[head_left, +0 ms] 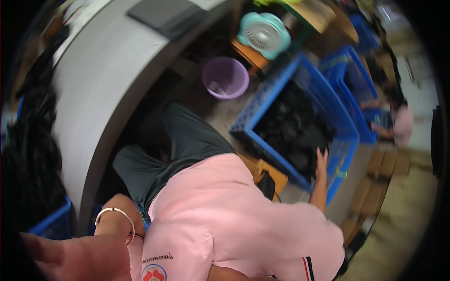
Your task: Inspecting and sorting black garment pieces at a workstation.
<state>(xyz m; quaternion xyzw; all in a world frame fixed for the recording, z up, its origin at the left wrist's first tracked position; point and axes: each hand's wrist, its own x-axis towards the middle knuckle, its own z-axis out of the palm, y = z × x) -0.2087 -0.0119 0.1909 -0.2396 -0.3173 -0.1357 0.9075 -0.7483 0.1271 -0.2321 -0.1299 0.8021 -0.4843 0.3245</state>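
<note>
My right hand (pixel 321 162) reaches over the near right side of a large blue plastic crate (pixel 344 159). Its fingers are stretched out and apart, just by the heap of dark black pieces (pixel 295 126) inside, and I see nothing held. Whether the fingertips touch the pieces is not clear. My left hand (pixel 123 204), with a pale bangle (pixel 114 209) round the wrist, is low at the left beside my thigh. Its fingers are hidden from view.
A grey-white table (pixel 98 79) curves along the left, with a dark flat pad (pixel 164 16) on it. A purple basket (pixel 225 78) and a turquoise fan (pixel 265 35) stand ahead. Beyond the crate are more blue crates (pixel 349 89), a person in pink (pixel 402 122) and cardboard boxes (pixel 375 182).
</note>
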